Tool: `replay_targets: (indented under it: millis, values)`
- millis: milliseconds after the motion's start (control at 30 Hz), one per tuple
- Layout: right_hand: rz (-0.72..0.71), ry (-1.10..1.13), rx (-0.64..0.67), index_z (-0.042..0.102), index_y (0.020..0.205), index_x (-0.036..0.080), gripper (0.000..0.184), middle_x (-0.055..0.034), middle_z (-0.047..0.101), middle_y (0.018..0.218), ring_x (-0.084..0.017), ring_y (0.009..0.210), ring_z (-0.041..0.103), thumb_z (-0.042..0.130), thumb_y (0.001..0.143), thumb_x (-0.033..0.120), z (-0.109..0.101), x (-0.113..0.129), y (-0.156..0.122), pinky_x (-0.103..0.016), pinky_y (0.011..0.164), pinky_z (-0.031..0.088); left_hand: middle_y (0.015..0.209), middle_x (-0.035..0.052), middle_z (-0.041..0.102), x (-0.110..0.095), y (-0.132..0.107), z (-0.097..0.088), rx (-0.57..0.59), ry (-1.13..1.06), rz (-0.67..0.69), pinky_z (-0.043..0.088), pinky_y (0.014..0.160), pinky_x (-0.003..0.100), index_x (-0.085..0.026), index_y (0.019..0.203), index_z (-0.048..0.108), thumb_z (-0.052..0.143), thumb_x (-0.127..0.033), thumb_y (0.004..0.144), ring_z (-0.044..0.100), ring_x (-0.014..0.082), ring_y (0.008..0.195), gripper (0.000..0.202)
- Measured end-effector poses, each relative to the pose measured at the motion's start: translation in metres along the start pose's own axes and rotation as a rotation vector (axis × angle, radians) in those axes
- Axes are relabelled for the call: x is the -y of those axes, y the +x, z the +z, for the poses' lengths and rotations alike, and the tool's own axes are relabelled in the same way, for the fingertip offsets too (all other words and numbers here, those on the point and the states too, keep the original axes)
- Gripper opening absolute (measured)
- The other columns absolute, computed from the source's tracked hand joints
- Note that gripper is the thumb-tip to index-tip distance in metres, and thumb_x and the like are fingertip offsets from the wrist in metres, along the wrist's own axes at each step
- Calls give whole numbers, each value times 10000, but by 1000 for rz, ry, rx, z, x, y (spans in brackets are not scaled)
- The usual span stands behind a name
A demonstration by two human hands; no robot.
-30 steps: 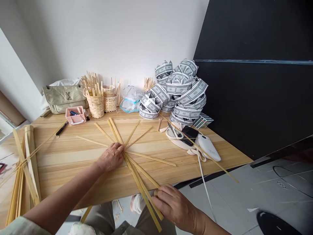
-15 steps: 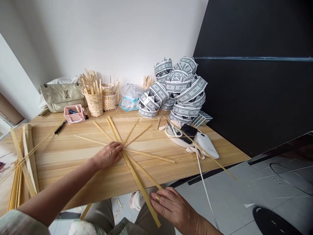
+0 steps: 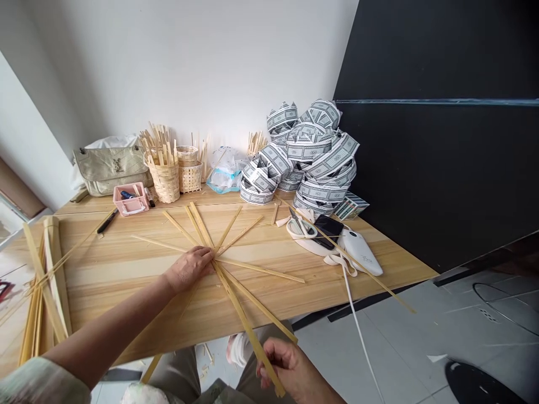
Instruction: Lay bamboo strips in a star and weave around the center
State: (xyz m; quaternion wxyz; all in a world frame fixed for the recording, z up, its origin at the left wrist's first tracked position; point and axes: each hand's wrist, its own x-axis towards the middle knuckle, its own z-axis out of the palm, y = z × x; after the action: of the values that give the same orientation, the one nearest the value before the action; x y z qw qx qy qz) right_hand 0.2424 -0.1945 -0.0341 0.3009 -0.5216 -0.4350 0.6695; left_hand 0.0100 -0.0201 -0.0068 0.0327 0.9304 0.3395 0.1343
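Thin bamboo strips [image 3: 261, 270] lie crossed on the table, fanning out like a star. My left hand [image 3: 192, 268] is closed at the crossing point, its fingertips over the strips; the crossing is partly hidden under it. Near the end of a wide bamboo strip [image 3: 242, 311] that juts past the table's front edge, my right hand [image 3: 281, 362] has its fingers curled around the strip. Just beside it, a narrower strip [image 3: 269, 314] also overhangs the edge, apart from the fingers.
Bundled strips [image 3: 50, 275] lie at the left of the wooden table [image 3: 126, 308]. Behind stand a bag [image 3: 105, 171], a pink basket [image 3: 131, 203], woven baskets [image 3: 165, 182] and stacked patterned paper rings [image 3: 311, 146]. Scissors [image 3: 301, 225], a phone [image 3: 330, 227] and a white power bank [image 3: 362, 252] lie right.
My right hand has shifted from lying across the two overhanging strips to curling around the wide strip's end. The narrower strip is now free of it. My left hand stays at the crossing.
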Motion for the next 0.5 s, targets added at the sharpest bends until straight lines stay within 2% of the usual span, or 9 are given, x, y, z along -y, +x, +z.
replay_targets:
  millis: [100, 200, 333, 433, 500]
  values:
    - [-23, 22, 151, 580, 647, 143, 267, 9, 565, 617, -97, 556, 540, 663, 579, 388, 3, 0, 0, -199, 492, 375, 1014, 107, 578, -1, 0, 1, 2, 14, -14, 435, 849, 350, -163, 984, 538, 438, -347, 830, 518, 217, 972, 260]
    - [-43, 49, 294, 638, 806, 161, 316, -23, 607, 753, -119, 671, 570, 655, 604, 404, 12, -2, 2, -239, 616, 414, 989, 97, 586, -3, 0, 1, -8, -1, -42, 435, 849, 356, -176, 969, 543, 468, -344, 815, 527, 213, 955, 240]
    - [-48, 11, 440, 637, 958, 182, 408, -19, 596, 788, -111, 708, 550, 640, 624, 417, 38, -9, 15, -259, 712, 409, 966, 94, 591, -9, 1, -3, -23, -5, -71, 426, 862, 365, -172, 953, 548, 499, -321, 795, 528, 218, 961, 222]
    - [-72, -136, 495, 603, 1054, 209, 475, -26, 591, 866, -100, 701, 535, 634, 623, 407, 64, -9, 29, -229, 691, 412, 960, 104, 592, -14, 2, -7, -10, 19, -76, 422, 868, 363, -152, 941, 550, 501, -298, 789, 526, 227, 970, 216]
    - [-86, -193, 538, 551, 1130, 239, 590, -33, 571, 979, -88, 683, 523, 674, 574, 391, 79, -7, 37, -196, 644, 412, 959, 108, 594, -16, 2, -9, -11, 21, -79, 420, 872, 363, -149, 937, 550, 504, -288, 785, 528, 229, 974, 212]
